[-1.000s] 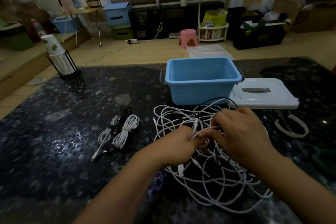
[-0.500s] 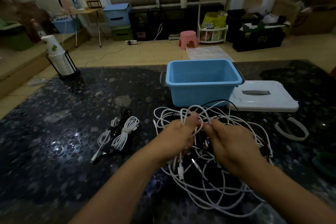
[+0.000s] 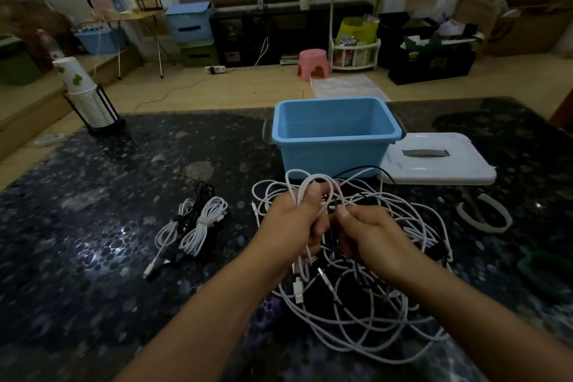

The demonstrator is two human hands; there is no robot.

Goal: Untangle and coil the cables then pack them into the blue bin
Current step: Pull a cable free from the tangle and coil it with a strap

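The left hand is curled round several white loops of the cable tangle, lifting them so they arch above its knuckles. Just right of it, the right hand pinches strands of the same tangle between thumb and curled fingers; the two hands almost touch. Below and to the right of the hands the rest of the tangle, white cords mixed with a few black ones, spreads over the dark speckled table, with a white plug hanging near the left wrist. Just beyond the tangle stands the blue bin, open, nothing showing inside. Its white lid lies flat just right of the bin. Left of the hands lie coiled cables, white and black, bundled side by side. A stack of paper cups in a black holder stands at the far left corner.
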